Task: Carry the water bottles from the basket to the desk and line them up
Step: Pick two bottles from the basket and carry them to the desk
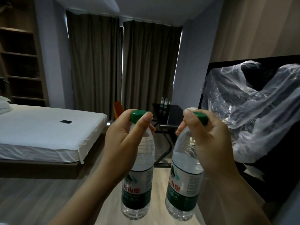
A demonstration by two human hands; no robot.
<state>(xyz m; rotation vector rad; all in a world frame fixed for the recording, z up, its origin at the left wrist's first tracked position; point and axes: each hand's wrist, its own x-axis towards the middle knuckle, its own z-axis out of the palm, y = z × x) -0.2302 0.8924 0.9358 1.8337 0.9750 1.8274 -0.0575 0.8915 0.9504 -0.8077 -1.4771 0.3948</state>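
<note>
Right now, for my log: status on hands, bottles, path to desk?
Left hand grips left bottle at neck; right hand grips right bottle. Two bottles stand on desk. Bed left of path, plastic sheet right.

The left bottle (140, 161) and the right bottle (183, 161) are showing clear bodies, green caps (138, 115) and white labels (186, 179) with red characters above a dark green band. The bed (40, 132) is showing white, the curtains (97, 62) grey-brown, the chair (118, 109) orange.
</note>
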